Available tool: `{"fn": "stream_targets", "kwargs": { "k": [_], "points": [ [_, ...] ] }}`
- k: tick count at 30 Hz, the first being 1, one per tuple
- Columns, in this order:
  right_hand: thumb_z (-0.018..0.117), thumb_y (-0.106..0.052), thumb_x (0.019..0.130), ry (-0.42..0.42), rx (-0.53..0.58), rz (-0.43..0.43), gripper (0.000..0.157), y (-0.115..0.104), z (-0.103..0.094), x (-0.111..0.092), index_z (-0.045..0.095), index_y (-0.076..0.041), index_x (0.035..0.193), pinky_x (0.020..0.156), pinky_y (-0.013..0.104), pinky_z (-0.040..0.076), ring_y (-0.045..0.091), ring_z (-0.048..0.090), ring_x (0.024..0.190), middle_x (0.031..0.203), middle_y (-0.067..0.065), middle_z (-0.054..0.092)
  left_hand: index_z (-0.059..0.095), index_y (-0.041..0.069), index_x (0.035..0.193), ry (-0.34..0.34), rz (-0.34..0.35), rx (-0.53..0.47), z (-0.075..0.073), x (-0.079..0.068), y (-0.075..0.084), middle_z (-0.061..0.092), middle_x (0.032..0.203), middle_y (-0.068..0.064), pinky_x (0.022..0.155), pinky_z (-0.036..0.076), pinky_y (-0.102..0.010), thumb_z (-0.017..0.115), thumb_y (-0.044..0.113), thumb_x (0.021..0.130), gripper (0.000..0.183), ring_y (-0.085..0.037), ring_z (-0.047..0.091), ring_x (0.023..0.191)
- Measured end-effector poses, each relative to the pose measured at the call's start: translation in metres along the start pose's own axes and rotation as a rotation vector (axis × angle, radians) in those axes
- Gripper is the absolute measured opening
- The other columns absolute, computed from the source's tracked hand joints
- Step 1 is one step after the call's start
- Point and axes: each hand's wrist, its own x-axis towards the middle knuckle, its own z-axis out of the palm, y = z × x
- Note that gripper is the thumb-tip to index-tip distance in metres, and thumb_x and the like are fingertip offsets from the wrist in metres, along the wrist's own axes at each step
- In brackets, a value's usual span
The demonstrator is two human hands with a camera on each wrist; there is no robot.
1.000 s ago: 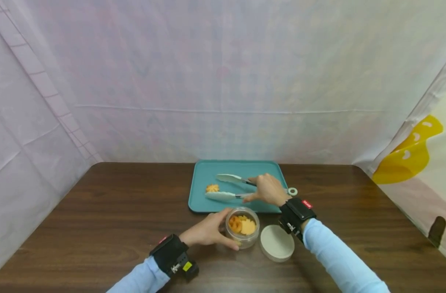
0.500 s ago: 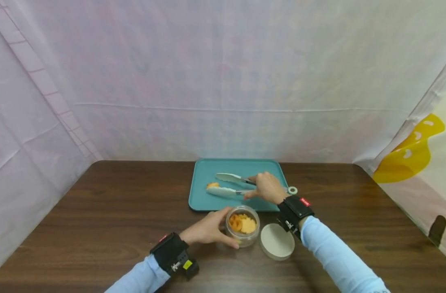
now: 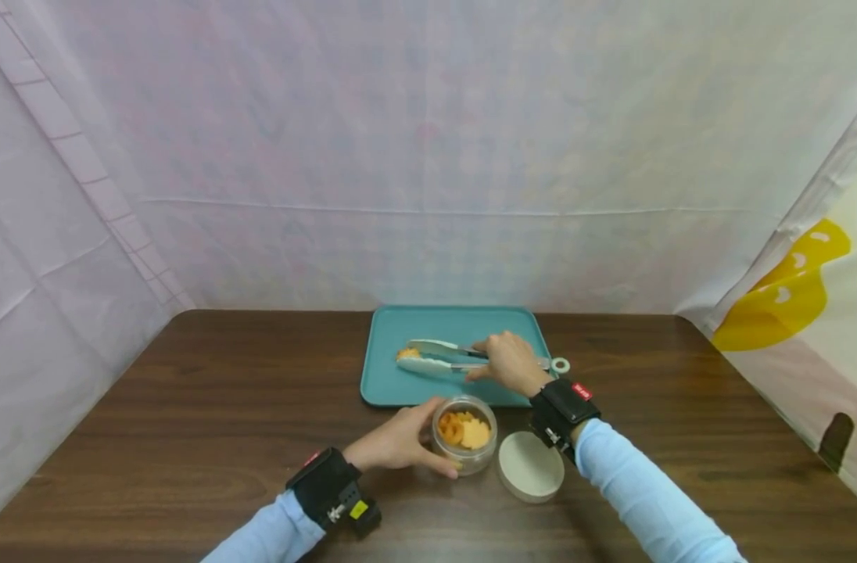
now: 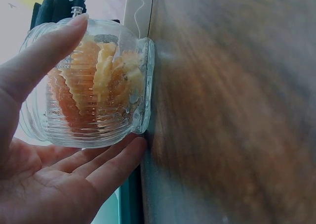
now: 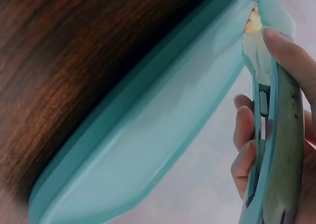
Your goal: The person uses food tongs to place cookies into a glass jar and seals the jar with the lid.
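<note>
My left hand (image 3: 399, 444) holds a clear ribbed jar (image 4: 84, 130) upright on the table, thumb on the near side and fingers round the far side. Inside the open jar are yellow and orange wavy-edged snacks (image 4: 101, 78). Over the tray, my right hand (image 3: 513, 364) grips a pair of tongs (image 5: 284, 150) with pale scalloped tips. Between those tips sits a small golden snack (image 3: 408, 354); whether both tips touch it I cannot tell. Beneath is a teal tray (image 3: 457, 316). Close to the jar's right side lies a round white lid (image 3: 531, 467).
The dark wood table (image 3: 210, 407) extends to both sides of the tray. Behind it hangs a pale patterned cloth (image 3: 428, 156). A yellow shape (image 3: 787, 301) shows on the right-hand cloth.
The tongs' tips have come closer together around the golden snack, the near one having shifted up over its lower edge. The left hand and jar have stayed in place.
</note>
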Motion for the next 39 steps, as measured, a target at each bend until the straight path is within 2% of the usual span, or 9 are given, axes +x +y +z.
{"fn": "stream_targets", "kwargs": {
  "k": [6, 9, 12, 14, 20, 24, 27, 30, 39],
  "points": [
    [0.077, -0.035, 0.065, 0.018, -0.009, -0.005, 0.052, 0.002, 0.003, 0.002, 0.066, -0.004, 0.106, 0.038, 0.018, 0.014, 0.006, 0.018, 0.04, 0.039, -0.003, 0.039, 0.035, 0.008, 0.131, -0.007, 0.004, -0.002, -0.002, 0.0, -0.002, 0.045, 0.13, -0.01, 0.092, 0.045, -0.032, 0.078, 0.019, 0.068, 0.077, -0.023, 0.043, 0.119],
    [0.077, -0.036, 0.065, 0.037, -0.013, -0.022, 0.052, 0.003, 0.004, 0.001, 0.066, -0.004, 0.104, 0.037, 0.018, 0.015, 0.006, 0.021, 0.039, 0.045, 0.0, 0.049, 0.035, 0.008, 0.131, -0.006, 0.011, 0.004, -0.003, 0.001, -0.004, 0.045, 0.13, -0.01, 0.093, 0.044, -0.032, 0.078, 0.019, 0.067, 0.078, -0.023, 0.043, 0.119],
    [0.076, -0.036, 0.065, 0.046, -0.007, -0.044, 0.05, 0.004, 0.004, -0.003, 0.067, -0.005, 0.103, 0.038, 0.016, 0.019, 0.004, 0.029, 0.038, 0.058, 0.005, 0.062, 0.035, 0.008, 0.131, -0.002, 0.017, 0.011, -0.003, 0.001, -0.004, 0.045, 0.13, -0.01, 0.093, 0.044, -0.033, 0.079, 0.019, 0.067, 0.079, -0.024, 0.043, 0.118],
    [0.076, -0.035, 0.066, 0.046, -0.001, -0.057, 0.049, 0.006, 0.002, -0.007, 0.067, -0.005, 0.104, 0.038, 0.016, 0.02, 0.004, 0.032, 0.038, 0.064, 0.007, 0.065, 0.035, 0.007, 0.132, -0.003, 0.014, 0.008, -0.003, 0.001, -0.004, 0.045, 0.13, -0.01, 0.093, 0.044, -0.033, 0.079, 0.019, 0.067, 0.079, -0.024, 0.043, 0.118],
    [0.075, -0.037, 0.066, 0.052, 0.051, 0.002, 0.051, 0.015, -0.008, -0.018, 0.066, -0.006, 0.106, 0.036, 0.018, 0.023, 0.007, 0.038, 0.036, 0.063, 0.007, 0.065, 0.035, 0.006, 0.132, -0.004, 0.002, 0.002, -0.004, 0.0, -0.003, 0.045, 0.13, -0.011, 0.094, 0.043, -0.034, 0.078, 0.019, 0.067, 0.079, -0.024, 0.043, 0.118],
    [0.074, -0.039, 0.066, 0.081, 0.089, 0.032, 0.054, 0.025, -0.016, -0.025, 0.065, -0.006, 0.108, 0.035, 0.019, 0.016, 0.007, 0.026, 0.031, 0.052, 0.002, 0.059, 0.037, 0.008, 0.129, 0.003, 0.008, 0.013, -0.003, 0.001, -0.003, 0.048, 0.127, -0.009, 0.095, 0.042, -0.033, 0.079, 0.02, 0.067, 0.076, -0.022, 0.044, 0.117],
    [0.073, -0.04, 0.066, 0.107, 0.107, 0.026, 0.055, 0.032, -0.021, -0.032, 0.065, -0.004, 0.107, 0.035, 0.018, 0.011, 0.007, 0.013, 0.031, 0.037, -0.005, 0.041, 0.038, 0.009, 0.129, 0.002, 0.002, 0.006, -0.002, 0.001, -0.004, 0.048, 0.126, -0.009, 0.095, 0.042, -0.033, 0.079, 0.021, 0.067, 0.075, -0.022, 0.044, 0.117],
    [0.073, -0.041, 0.065, 0.123, 0.097, 0.027, 0.056, 0.039, -0.026, -0.04, 0.065, -0.004, 0.107, 0.035, 0.017, 0.01, 0.005, 0.01, 0.032, 0.034, -0.007, 0.032, 0.037, 0.009, 0.13, 0.002, -0.008, 0.003, -0.001, 0.001, -0.003, 0.048, 0.127, -0.008, 0.095, 0.042, -0.031, 0.079, 0.022, 0.066, 0.077, -0.021, 0.044, 0.117],
    [0.073, -0.042, 0.065, 0.114, 0.074, 0.073, 0.057, 0.052, -0.035, -0.063, 0.065, -0.005, 0.107, 0.035, 0.015, 0.014, 0.003, 0.008, 0.036, 0.032, -0.009, 0.027, 0.038, 0.01, 0.129, 0.011, -0.002, 0.008, -0.002, 0.002, -0.002, 0.049, 0.126, -0.007, 0.095, 0.042, -0.032, 0.079, 0.022, 0.066, 0.076, -0.021, 0.045, 0.117]
  ]
}}
